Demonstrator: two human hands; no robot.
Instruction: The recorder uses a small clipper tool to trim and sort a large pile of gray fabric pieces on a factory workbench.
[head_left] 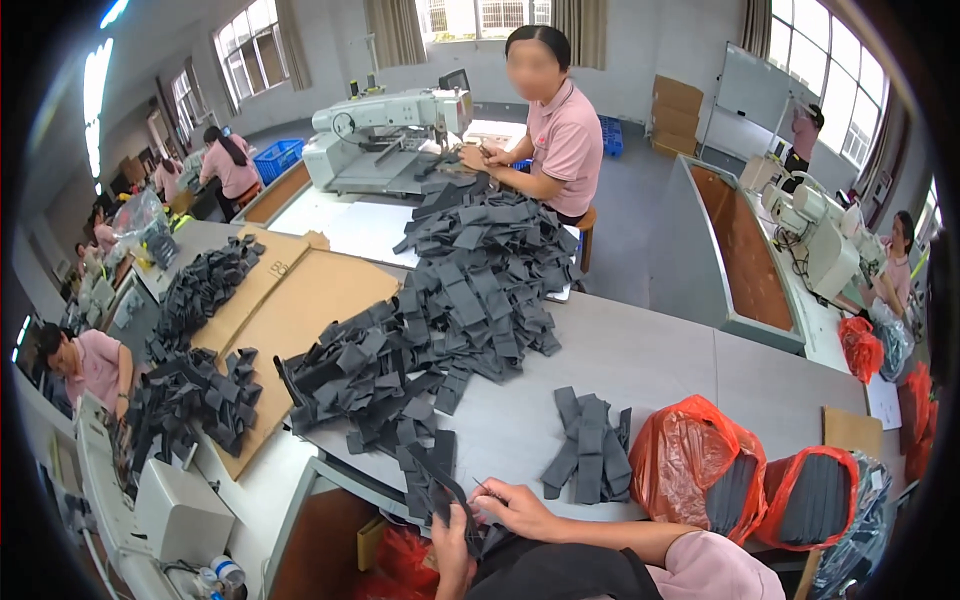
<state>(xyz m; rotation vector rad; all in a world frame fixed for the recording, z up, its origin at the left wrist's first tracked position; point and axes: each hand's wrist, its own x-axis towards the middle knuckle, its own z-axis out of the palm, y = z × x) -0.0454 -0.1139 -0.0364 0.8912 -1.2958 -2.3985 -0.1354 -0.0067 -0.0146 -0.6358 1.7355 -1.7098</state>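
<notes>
Black cloth point(560, 572) and pink sleeve point(715, 570) nearest, lower edge. Left grip point(451, 540) closed on dark-grey fabric strip point(437, 478) at near table point(640, 350) edge; right grip point(525, 512) pinches thin tool point(485, 489), kind unclear. Cardboard point(335, 295): dark handwritten mark point(279, 268). Table surface shows beyond crinkled red plastic bags point(688, 435), right of heaped flat strips point(470, 290).

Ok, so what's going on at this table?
A person's left hand holds a dark grey strip, and the right hand is close beside it; what that one grips is too small to tell. A large heap of similar strips lies ahead, with a smaller pile before two red bags. Across, a co-worker sits near a white machine.
</notes>
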